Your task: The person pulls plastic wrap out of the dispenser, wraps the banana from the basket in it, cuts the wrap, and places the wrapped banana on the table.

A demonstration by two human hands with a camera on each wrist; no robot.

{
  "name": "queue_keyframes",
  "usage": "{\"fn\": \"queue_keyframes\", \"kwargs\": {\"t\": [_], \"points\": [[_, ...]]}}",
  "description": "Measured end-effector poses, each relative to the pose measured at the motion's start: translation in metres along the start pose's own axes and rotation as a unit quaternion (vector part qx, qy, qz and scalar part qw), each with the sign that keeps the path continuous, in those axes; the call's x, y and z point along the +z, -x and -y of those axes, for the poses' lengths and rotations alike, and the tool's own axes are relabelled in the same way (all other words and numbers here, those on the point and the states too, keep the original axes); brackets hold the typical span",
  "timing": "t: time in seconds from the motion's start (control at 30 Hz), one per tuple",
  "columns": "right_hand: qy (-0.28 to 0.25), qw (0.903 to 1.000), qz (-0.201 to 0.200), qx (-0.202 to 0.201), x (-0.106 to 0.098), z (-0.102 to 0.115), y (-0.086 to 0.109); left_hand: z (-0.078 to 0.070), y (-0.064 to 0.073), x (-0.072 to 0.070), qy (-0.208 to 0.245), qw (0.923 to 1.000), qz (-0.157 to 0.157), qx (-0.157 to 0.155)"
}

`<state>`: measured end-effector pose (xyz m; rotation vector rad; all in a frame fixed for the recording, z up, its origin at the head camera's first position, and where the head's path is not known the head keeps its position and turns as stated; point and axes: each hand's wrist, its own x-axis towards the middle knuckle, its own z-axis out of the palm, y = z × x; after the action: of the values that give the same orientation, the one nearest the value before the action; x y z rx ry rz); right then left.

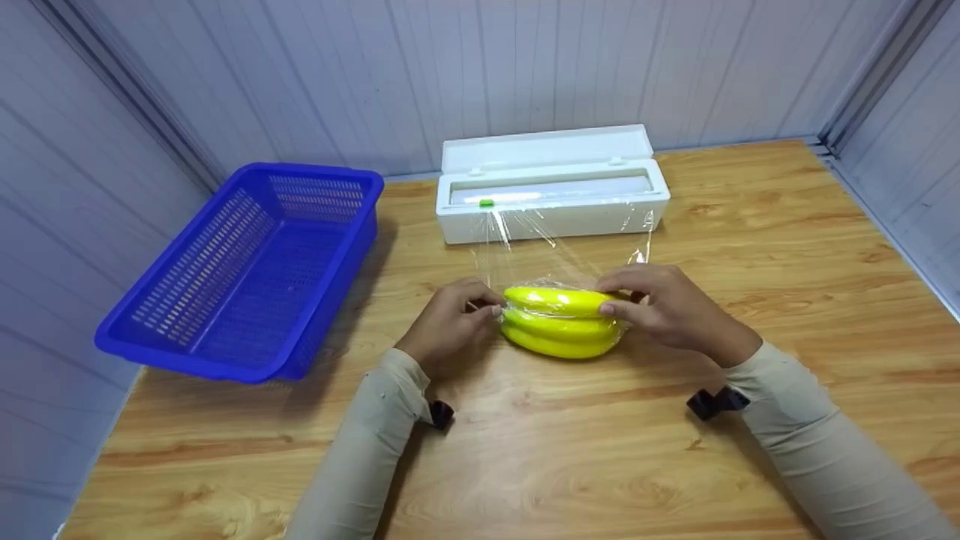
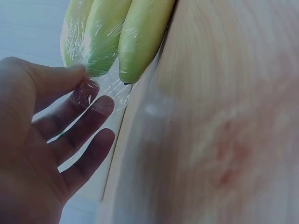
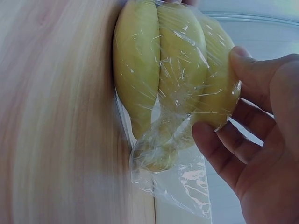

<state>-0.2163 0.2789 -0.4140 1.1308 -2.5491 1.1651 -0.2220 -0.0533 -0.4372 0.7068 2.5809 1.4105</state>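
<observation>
Presently, at center of counter (image 1: 585, 465), between left hand (image 1: 456, 319) and right hand (image 1: 679, 307): three yellow bananas (image 1: 562, 341), side by side in one bunch, covered with clear film (image 1: 555, 251). Oriented crosswise, with greenish tips toward left hand and stem end toward right hand. Note lowest banana: close to counter, actual contact not determinable.

At left hand: grip in pinching state on film at greenish tips, between thumb and index finger, with remaining fingers extended and spaced apart. At right hand: grip in pinching state on uppermost banana through film, with thumb on near face and fingers behind. See right wrist view for film gathered and wrinkled around stem end, with loose flap beyond. See left wrist view for film creased over tips.

Behind bananas: white box (image 1: 459, 229), placed lengthwise near rear wall (image 1: 337, 82), with lid (image 1: 547, 148) raised at back. Inside box: pale roll (image 1: 600, 187). On front edge, near left end: green slider (image 1: 486, 203). From box to bananas: continuous sheet of film, transparent, with bright creases.

To left of box, well apart from both hands: blue basket (image 1: 187, 365), rectangular, perforated, angled on counter. On both arms: beige sleeves (image 1: 345, 457), each with black wrist device (image 1: 441, 414).
</observation>
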Motion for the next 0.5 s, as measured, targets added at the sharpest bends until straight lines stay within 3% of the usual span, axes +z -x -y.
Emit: {"fn": "queue_keyframes", "kwargs": {"t": [0.3, 0.5], "points": [[-0.016, 0.9993, 0.015, 0.031, -0.0026, 0.0036, 0.0014, -0.0065, -0.0022, 0.0030, -0.016, 0.9995, -0.001, -0.028], [-0.025, 0.9985, 0.022, 0.044, -0.0017, 0.0035, -0.0001, -0.0066, -0.0050, 0.0040, 0.071, 0.9920, -0.018, -0.103]]}}
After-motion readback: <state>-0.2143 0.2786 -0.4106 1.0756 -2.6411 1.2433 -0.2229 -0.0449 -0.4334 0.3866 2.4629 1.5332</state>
